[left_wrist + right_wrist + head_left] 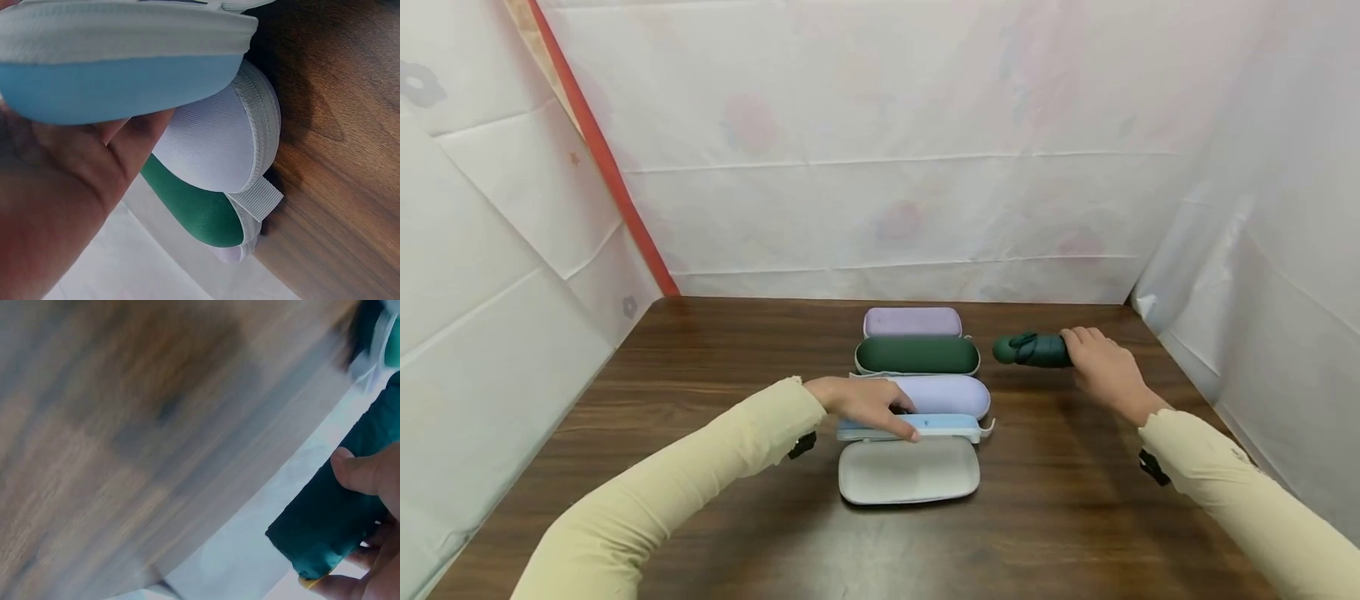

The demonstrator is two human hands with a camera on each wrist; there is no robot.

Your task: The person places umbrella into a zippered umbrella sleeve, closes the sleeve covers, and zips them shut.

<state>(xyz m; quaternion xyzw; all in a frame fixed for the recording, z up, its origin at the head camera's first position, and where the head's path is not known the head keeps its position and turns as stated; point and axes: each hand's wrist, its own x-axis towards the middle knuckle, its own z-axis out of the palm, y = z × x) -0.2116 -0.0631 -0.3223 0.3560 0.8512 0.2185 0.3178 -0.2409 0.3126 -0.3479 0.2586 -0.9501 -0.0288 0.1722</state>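
Observation:
My left hand (867,402) grips a light blue case (951,422) with a white zip edge, thumb on the near side and fingers behind. It stands on edge right behind an open shell (910,473), whose pale inside faces up; whether the two are joined I cannot tell. In the left wrist view the blue case (125,90) lies across the palm. On the right, my right hand (1103,371) holds a dark green folded umbrella (1043,351) by one end, above the table. The right wrist view shows the thumb pressed on its green fabric (325,512).
Behind the blue case are a lavender-blue case (951,395), a dark green case (917,355) and a purple case (912,322), lined up on the brown wooden table (737,342). White patterned sheeting (880,125) surrounds the table's back and sides.

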